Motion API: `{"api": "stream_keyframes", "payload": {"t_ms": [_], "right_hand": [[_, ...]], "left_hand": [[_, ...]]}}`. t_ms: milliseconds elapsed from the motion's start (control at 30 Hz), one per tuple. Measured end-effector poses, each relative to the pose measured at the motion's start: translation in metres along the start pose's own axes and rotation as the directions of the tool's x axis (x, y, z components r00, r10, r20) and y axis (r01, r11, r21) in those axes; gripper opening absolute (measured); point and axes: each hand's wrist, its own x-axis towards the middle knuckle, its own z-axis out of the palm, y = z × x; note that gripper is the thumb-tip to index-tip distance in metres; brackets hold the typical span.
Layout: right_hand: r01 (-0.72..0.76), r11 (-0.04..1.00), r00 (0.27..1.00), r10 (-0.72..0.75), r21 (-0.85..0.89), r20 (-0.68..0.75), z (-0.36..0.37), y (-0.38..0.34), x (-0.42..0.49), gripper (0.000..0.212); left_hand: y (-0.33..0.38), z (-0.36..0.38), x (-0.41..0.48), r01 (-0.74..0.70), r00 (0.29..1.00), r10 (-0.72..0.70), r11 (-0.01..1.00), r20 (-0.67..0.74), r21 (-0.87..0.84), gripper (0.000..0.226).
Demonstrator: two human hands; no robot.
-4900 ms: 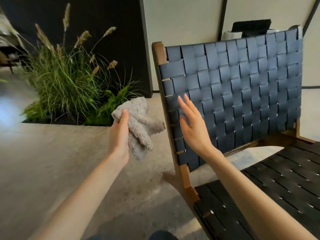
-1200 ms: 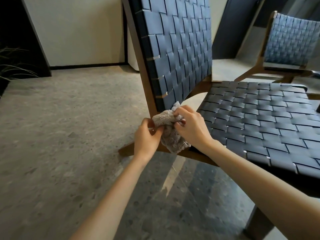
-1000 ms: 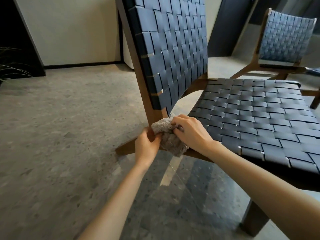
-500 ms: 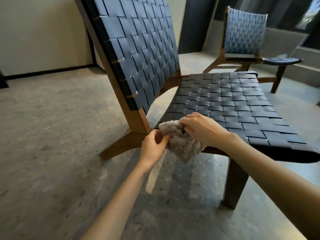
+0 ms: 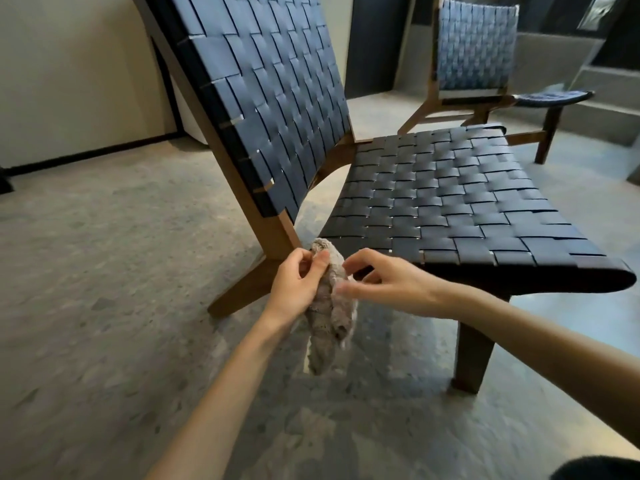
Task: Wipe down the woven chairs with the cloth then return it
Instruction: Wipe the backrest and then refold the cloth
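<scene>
your left hand (image 5: 297, 284) grips the cloth (image 5: 325, 329) near its top: the thumb lies across the bunched upper end and the fingers curl in from the left, so the hand is closed round the fabric. the cloth is a fuzzy grey-beige rag gathered into a thick rope. it pokes up a little above your thumb and hangs down below the hand, clear of the floor (image 5: 104, 278). it lies between your two hands, just right of your left palm and just left of your right fingertips.

your right hand (image 5: 393, 284) comes in from the right with its fingers curved and loosely apart. the index finger arches toward the top of the cloth and the thumb reaches the cloth's right edge lower down. that part is blurred, so you cannot tell whether the hand pinches the fabric or only touches it.

both hands and the cloth are in the air at the near left corner of the near chair (image 5: 519, 271), just in front of its dark woven seat (image 5: 450, 209). the top of the cloth overlaps the seat's edge in this view, and you cannot tell whether it touches. just left of the cloth's top, the wooden frame (image 5: 277, 233) runs down from the tilted woven backrest (image 5: 273, 98) to the floor.

a second chair (image 5: 474, 46) of the same weave stands at the far right, well apart from your hands.
</scene>
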Motion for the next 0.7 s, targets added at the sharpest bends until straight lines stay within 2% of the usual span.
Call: {"api": "stream_keyframes", "payload": {"t_ms": [33,67,167,233,300,367,433,467,500,567,700], "right_hand": [[-0.008,1.000,1.000,0.008,-0.004,0.016,0.006,-0.001,0.001,0.070],[-0.012,1.000,1.000,0.012,-0.027,-0.007,0.011,0.000,0.004,0.065],[0.015,0.990,0.982,-0.041,-0.139,-0.185,0.015,0.003,0.014,0.027],[0.043,0.978,0.950,-0.102,-0.202,-0.295,0.008,0.004,0.019,0.015],[0.045,0.978,0.934,-0.112,-0.202,-0.339,-0.002,0.005,0.021,0.009],[0.025,0.964,0.930,-0.120,-0.265,-0.348,-0.007,0.004,0.027,0.006],[0.017,0.934,0.930,-0.146,-0.358,-0.336,-0.006,0.002,0.035,0.009],[0.015,0.921,0.930,-0.155,-0.389,-0.332,-0.004,0.001,0.041,0.011],[0.013,0.910,0.929,-0.164,-0.414,-0.333,-0.001,0.000,0.047,0.013],[-0.024,0.885,0.919,-0.164,-0.466,-0.358,0.005,0.001,0.060,0.014],[-0.155,0.823,0.916,-0.088,-0.547,-0.392,0.006,0.008,0.082,0.023]], "left_hand": [[-0.001,-0.002,0.001,0.013,1.000,-0.013,1.000,0.011,-0.014,0.038],[-0.002,-0.004,0.001,0.022,0.999,-0.021,0.999,0.029,-0.023,0.037],[-0.009,-0.013,0.001,0.017,0.998,-0.015,1.000,0.057,-0.023,0.030],[-0.017,-0.026,0.004,-0.005,1.000,0.004,0.999,0.013,0.044,0.023],[-0.028,-0.041,0.009,-0.023,0.996,0.038,0.983,-0.080,0.180,0.016],[-0.037,-0.051,0.014,-0.015,0.977,0.090,0.932,-0.192,0.362,0.008],[-0.045,-0.055,0.018,0.081,0.935,0.136,0.817,-0.326,0.570,0.010],[-0.047,-0.055,0.020,0.133,0.909,0.155,0.772,-0.387,0.622,0.012],[-0.048,-0.056,0.022,0.149,0.889,0.177,0.761,-0.422,0.632,0.014],[-0.051,-0.056,0.028,0.109,0.883,0.194,0.801,-0.428,0.588,0.015],[-0.062,-0.043,0.044,0.131,0.906,0.118,0.834,-0.406,0.536,0.014]]}}
